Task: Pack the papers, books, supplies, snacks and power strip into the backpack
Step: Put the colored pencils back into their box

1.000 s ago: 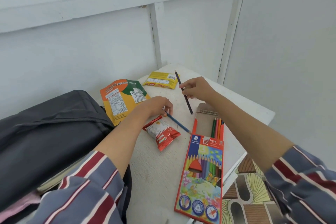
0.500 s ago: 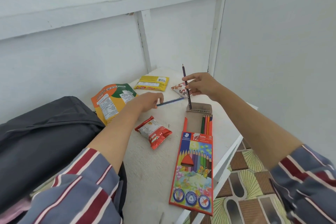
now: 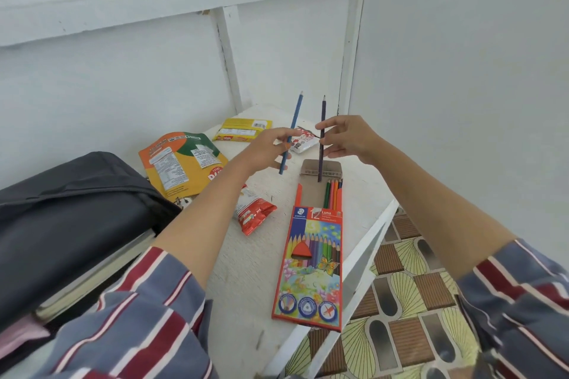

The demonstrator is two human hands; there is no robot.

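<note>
Above the pencil box (image 3: 311,255), blue pencil (image 3: 295,114) pinched in left hand (image 3: 268,151), dark pencil (image 3: 323,114), perhaps purple, pinched in right hand (image 3: 351,138).

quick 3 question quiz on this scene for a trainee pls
1. True or false: the left hand holds the blue pencil up off the table.
2. What does the right hand pinch? A) a dark pencil B) scissors C) a ruler
3. Fill in: the pencil box lies flat with its top flap ___.

Key: 1 true; 2 A; 3 open
</note>
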